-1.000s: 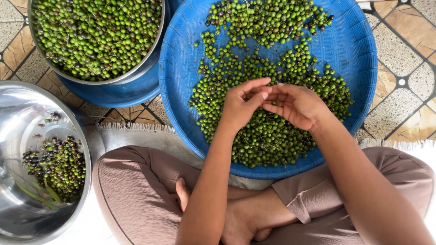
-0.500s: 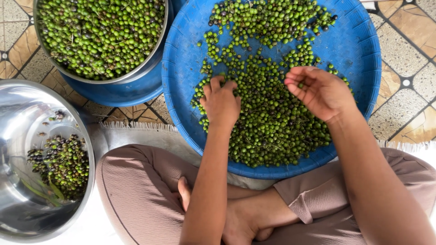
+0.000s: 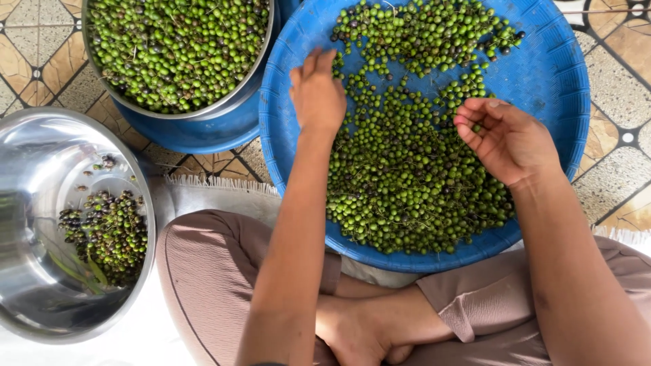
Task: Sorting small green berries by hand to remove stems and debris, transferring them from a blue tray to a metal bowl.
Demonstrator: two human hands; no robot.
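Work in hand: we see small green berries (image 3: 407,183) being sorted on a wide blue tray (image 3: 563,88) that rests against the crossed legs (image 3: 224,271) of the seated person.
Left hand: our left hand (image 3: 317,95) lies palm down on the berries near the tray's upper left part, fingers stretched forward and loose; its grip is released, and we cannot tell whether a berry sits under the fingertips.
Right hand: our right hand (image 3: 508,139) hovers palm up over the right side of the tray, fingers half curled. We judge the grip loose around one or two berries at the finger bases, though they are too small to be sure of.
Where the berries are: most are spread across the middle and lower part of the tray, with a thinner scatter at the top and bare blue along the right rim.
Sorted so far: the metal bowl (image 3: 169,51) at upper left, set inside a blue tub (image 3: 203,129), is heaped nearly to the rim with green berries.
Set aside: the steel basin (image 3: 41,156) at left holds only a small pile of darker berries and stems (image 3: 105,234) in its bottom.
Left to do: we judge the work well along yet unfinished, since a thick layer on the tray awaits picking through.
Floor: patterned tiles (image 3: 27,61) with a fringed mat (image 3: 217,193) under the legs.
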